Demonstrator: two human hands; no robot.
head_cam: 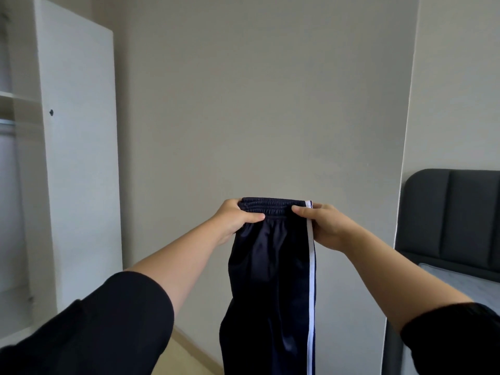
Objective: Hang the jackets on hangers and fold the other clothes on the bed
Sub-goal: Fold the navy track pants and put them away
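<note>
Two hands, one garment, held up in mid-air before a plain grey wall (257, 104).

Open room: a broad span of wall lies between the white wardrobe (78, 158), whose tall panel edge stands at left, and the bed (457, 280) at right with its dark padded headboard (460, 217). A strip of pale floor (194, 353) shows below, left of the garment.

Item: track trousers (270, 280), dark navy, slightly glossy, hanging straight down and running off the lower edge, apart from wardrobe and bed alike.
- Waistband (273, 208): elasticated, gathered, uppermost.
- White stripe (311, 280): single, down the right-hand side.
- Left hand (238, 220): pinches the waistband's left end, thumb in front.
- Right hand (327, 226): pinches the right end at the stripe, thumb in front.
- Black sleeves (108, 320): cover both upper arms.
</note>
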